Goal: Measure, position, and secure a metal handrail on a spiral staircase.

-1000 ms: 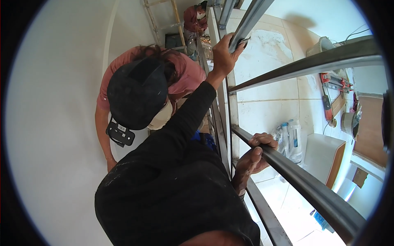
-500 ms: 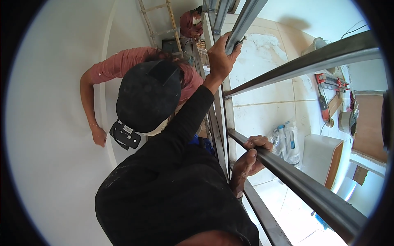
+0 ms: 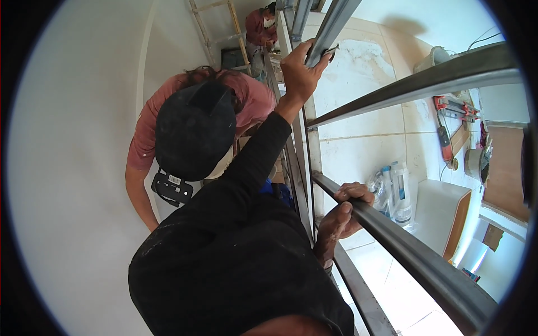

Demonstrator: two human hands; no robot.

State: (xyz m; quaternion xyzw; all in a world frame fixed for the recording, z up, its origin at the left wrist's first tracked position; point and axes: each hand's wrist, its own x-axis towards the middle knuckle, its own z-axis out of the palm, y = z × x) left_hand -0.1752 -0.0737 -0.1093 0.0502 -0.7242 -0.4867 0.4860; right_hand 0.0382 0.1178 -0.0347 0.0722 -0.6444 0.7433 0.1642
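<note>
My left hand reaches up and away in a black sleeve, its fingers closed round an upright grey metal bar. A small thin piece sticks out by the thumb; what it is I cannot make out. Lower down on the right, my right hand is wrapped over a dark metal rail, thumb against its near side. Both bars belong to a metal frame with another slanting rail between them.
Close on my left, a person in a dark cap and pink shirt bends down beside the white wall. Another person sits near a ladder. Beyond the rails lie wrapped bottles, a red tool and a bucket.
The capped person has shifted slightly left and lowered the left arm, whose hand is now hidden behind my shoulder. My left hand has moved a little down; my right hand keeps its hold.
</note>
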